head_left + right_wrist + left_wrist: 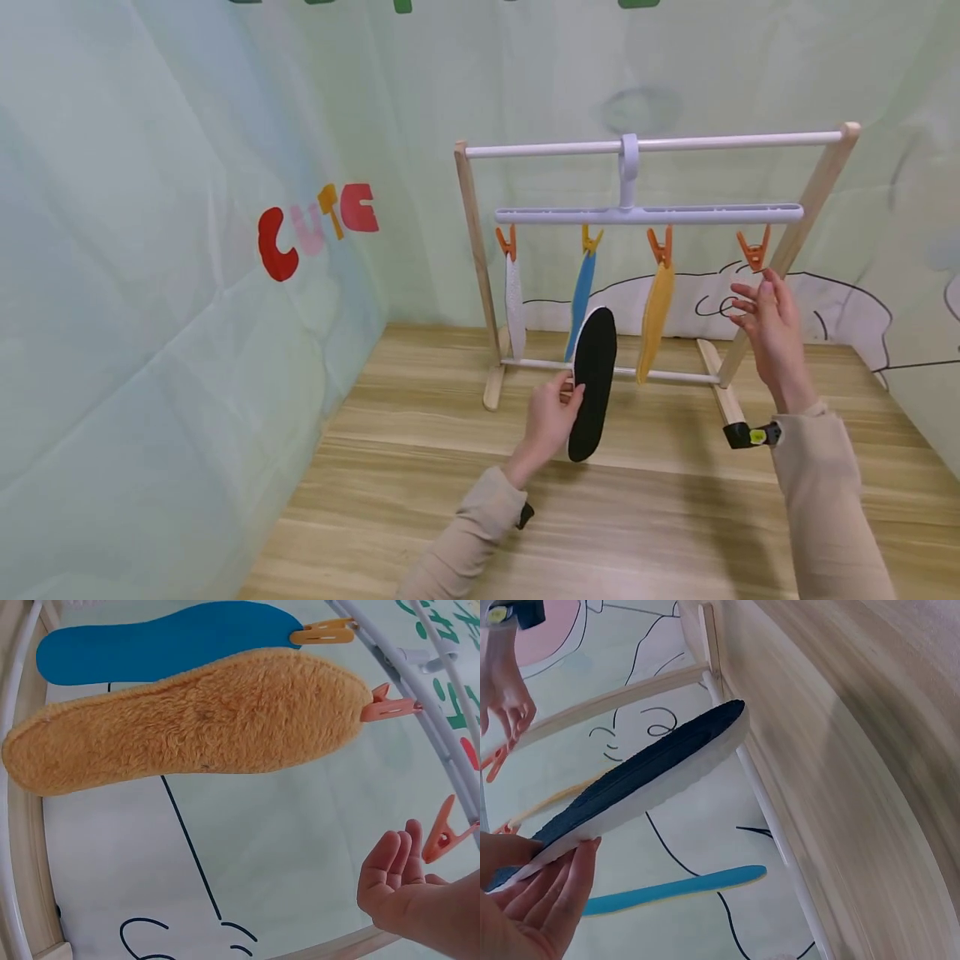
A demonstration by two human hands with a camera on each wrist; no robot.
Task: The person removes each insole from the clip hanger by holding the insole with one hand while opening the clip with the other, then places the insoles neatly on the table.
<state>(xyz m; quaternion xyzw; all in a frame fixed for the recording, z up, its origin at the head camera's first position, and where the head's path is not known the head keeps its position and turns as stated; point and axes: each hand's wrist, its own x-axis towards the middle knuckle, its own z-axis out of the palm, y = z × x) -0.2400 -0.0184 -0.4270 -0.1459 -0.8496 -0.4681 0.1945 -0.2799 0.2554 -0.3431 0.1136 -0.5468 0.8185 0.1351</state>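
My left hand (551, 412) pinches the edge of a black insole (596, 383) with a white fleecy underside, thumb on one face and fingers on the other. It is held upright in front of the rack. My right hand (776, 329) is raised just below the rightmost orange clip (754, 250), which has nothing in it. In the right wrist view the fingers are loosely bent beside that clip (441, 836); I cannot tell whether they touch it. A fuzzy tan insole (202, 724) hangs from an orange clip (390, 709), and a blue insole (150, 641) from a yellow clip (324, 632).
A lavender hanger bar (555, 216) hooks over the white top rod (735, 141) of a wooden rack (480, 250). At the left end, another clip holds a whitish insole (514, 304). The rack stands on a wood-grain table (390, 433) against printed cloth walls (187, 333).
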